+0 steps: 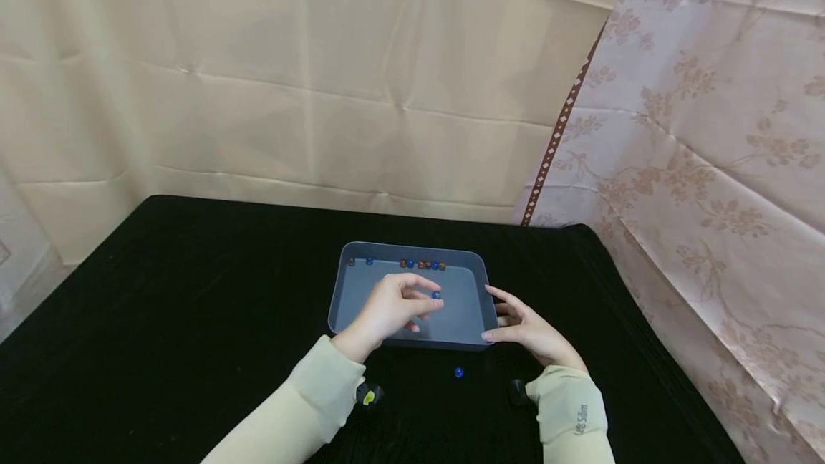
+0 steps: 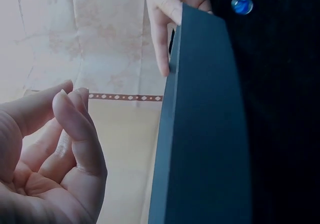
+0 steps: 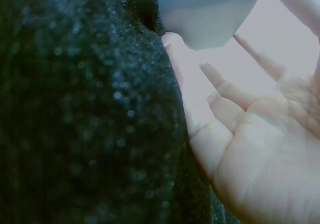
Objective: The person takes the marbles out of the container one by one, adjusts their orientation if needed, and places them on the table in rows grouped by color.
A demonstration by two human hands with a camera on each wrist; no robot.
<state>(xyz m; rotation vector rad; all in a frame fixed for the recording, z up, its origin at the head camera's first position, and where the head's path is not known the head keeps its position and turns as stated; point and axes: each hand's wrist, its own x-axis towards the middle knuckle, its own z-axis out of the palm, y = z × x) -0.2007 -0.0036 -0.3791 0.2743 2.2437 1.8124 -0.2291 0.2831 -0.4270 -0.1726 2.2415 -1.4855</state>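
Your left hand over the grey tray, fingertips apparently pinching a blue marble, grip partly hidden, your right hand relaxed against the tray's corner, another marble on the tabletop, far-wall marbles tiny.

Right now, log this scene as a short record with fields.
surface: black cloth
tray: grey, on the cloth
marbles in tray: row along far wall
left hand: over the tray, blue marble at its fingertips
right hand: fingers straight, at the tray's right near corner
loose marble: blue, on cloth before the tray
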